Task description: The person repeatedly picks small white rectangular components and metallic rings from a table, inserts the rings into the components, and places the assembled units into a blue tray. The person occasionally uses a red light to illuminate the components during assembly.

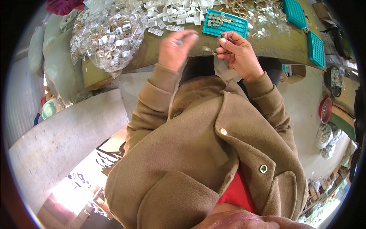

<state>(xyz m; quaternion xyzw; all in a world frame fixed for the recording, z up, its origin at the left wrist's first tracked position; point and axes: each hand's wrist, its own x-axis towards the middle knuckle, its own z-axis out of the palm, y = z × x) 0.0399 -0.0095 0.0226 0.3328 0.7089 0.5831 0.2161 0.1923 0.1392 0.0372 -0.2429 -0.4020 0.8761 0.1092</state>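
My right hand [238, 53] is closed in a pinch above the table's near edge, with a small dark piece [222, 35] at its fingertips. A thin pale piece [208, 49] sticks out to the left from its lower fingers; what it is I cannot make out. My left hand [176, 49] is raised to the left of it, with its fingers curled in and their tips blurred. A small greyish spot shows among those fingers, too small to name. Just beyond my right hand lies a teal tray [238, 31], with round silvery pieces [219, 19] in part of its wells.
Many small white plastic pieces [183, 13] are heaped on the table [152, 53]. A clear bag [110, 42] of mixed pieces bulges at the left. More teal trays [294, 13] lie at the right. A red bowl [325, 110] stands lower right. A purple sleeve [65, 5] shows far left.
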